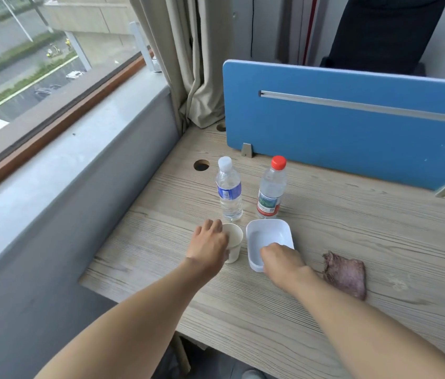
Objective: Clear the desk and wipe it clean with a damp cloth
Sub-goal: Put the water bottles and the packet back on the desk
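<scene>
The clearing had barely begun, judging by what stood on the desk [352, 214]: a white-cap bottle [229, 190] and a red-cap bottle [270, 190] stood upright side by side, with the cup [235, 243] and the tub [268, 233] just in front of them and the cloth [346, 273] lying crumpled to the right, apart from the tub. The left hand [210, 242] was curled round the cup's left side, holding it upright on the desk. The right hand [281, 258] gripped the tub's near rim, its fingers hooked over the edge. Whether the tub held water could not be told, nor whether the cloth was damp. Nothing looked wiped yet, so removing all four vessels, wetting the cloth and the wiping itself were probably all left to do. As for room, the items sat near the desk's left end, where the top stopped against a grey ledge [79, 173] under the window. That ledge looked a likely spot to park things, and it was close to the cup. Behind the bottles the divider [352, 127] closed off the back, so nothing could be pushed that way. A cable hole [201, 165] lay behind and left of the white-cap bottle, something a sliding item might catch on. The widest bare stretch ran to the right and toward the near edge. The bottles stood right behind both hands, so lifting seemed safer than shoving forward.
</scene>
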Available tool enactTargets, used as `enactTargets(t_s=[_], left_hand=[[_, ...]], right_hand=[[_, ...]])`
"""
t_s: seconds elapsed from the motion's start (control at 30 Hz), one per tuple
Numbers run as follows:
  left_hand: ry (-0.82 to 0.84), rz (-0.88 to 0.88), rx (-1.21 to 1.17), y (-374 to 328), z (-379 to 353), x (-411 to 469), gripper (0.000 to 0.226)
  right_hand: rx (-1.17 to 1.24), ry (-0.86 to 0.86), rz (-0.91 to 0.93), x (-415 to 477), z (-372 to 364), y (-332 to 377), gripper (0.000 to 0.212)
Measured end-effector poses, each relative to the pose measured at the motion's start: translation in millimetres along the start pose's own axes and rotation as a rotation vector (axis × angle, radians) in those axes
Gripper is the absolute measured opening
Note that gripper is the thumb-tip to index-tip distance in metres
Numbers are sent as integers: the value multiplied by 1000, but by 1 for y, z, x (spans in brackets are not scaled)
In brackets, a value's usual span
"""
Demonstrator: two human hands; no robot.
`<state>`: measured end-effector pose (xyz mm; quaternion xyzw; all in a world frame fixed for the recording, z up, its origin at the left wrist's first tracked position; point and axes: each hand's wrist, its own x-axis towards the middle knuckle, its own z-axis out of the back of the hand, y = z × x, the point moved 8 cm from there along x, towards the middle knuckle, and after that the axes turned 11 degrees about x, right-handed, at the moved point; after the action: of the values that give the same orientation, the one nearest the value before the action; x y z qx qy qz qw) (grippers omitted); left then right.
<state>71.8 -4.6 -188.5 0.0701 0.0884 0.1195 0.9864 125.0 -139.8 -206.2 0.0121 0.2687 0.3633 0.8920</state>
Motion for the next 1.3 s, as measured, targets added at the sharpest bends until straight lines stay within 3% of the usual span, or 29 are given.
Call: enactTargets(t_s=[0.37,0.6,0.83,1.13,1.3], left_hand=[[18,42,-99,9,-8,-15,23],[38,71,-184,10,-12,-14,39],[-1,61,-186,38,18,-31,38],[-271,538,-323,245,83,-136,27],[-361,865,-252,368,85,-254,38]], right_hand=[[49,-36,-46,-16,17,33,20],[74,-66,-10,-23,27,61,24],[49,-131,-3,-23,64,100,29],[37,-221,312,1,102,297,20],[196,-84,520,-3,85,437,20]])
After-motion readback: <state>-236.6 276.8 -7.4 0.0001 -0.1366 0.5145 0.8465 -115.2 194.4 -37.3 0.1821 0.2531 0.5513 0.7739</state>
